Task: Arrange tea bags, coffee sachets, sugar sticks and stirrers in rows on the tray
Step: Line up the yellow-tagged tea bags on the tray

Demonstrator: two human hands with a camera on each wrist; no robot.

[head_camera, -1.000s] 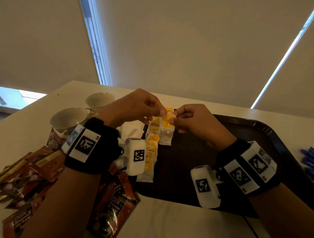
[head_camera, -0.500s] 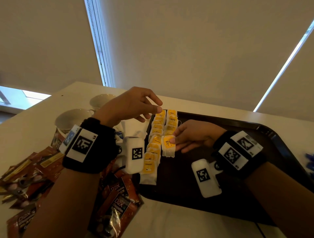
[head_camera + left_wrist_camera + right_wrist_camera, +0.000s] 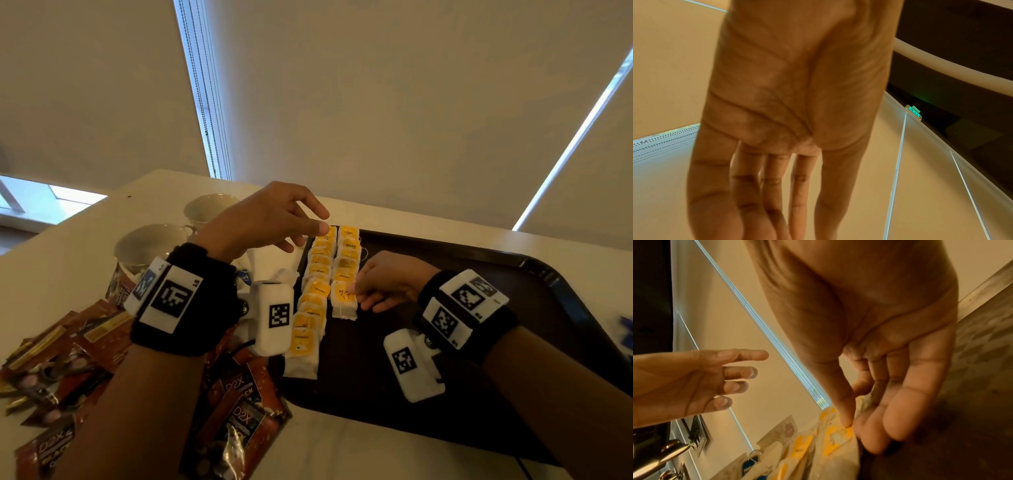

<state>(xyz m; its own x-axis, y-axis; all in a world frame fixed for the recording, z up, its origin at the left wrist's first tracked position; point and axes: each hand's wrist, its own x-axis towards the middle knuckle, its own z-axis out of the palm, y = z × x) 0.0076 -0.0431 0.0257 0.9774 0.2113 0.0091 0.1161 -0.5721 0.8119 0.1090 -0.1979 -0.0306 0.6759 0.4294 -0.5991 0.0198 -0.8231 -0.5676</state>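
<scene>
On the far left of the table (image 3: 342, 455), red coffee sachets (image 3: 239, 425) lie in a loose heap, none yet on the tray, and I take them to be waiting their turn. Behind them stand two white cups (image 3: 150, 243), off to the side and clear of the work.

The left hand (image 3: 263, 219) hovers above the far end of the tea rows with its fingers spread and loosely extended, holding nothing; the left wrist view shows the same bare palm (image 3: 789, 81). It looks to me like a hand kept ready to steady the rows.

Next comes the dark tray (image 3: 479, 394). Along its left side runs a first row of tea bags (image 3: 313, 298), overlapped like shingles with their yellow tags up, which keeps the line tight. Just beside it a shorter second row (image 3: 347, 253) is growing towards the near edge.

The right hand (image 3: 387, 281) rests low on the tray, its thumb and fingers pinched on the nearest tea bag (image 3: 344, 299), which lies flat at the near end of that second row, touching the bag behind it. The grip at the bag's right edge seems meant for nudging it square before release. Sugar sticks and stirrers I cannot make out.
</scene>
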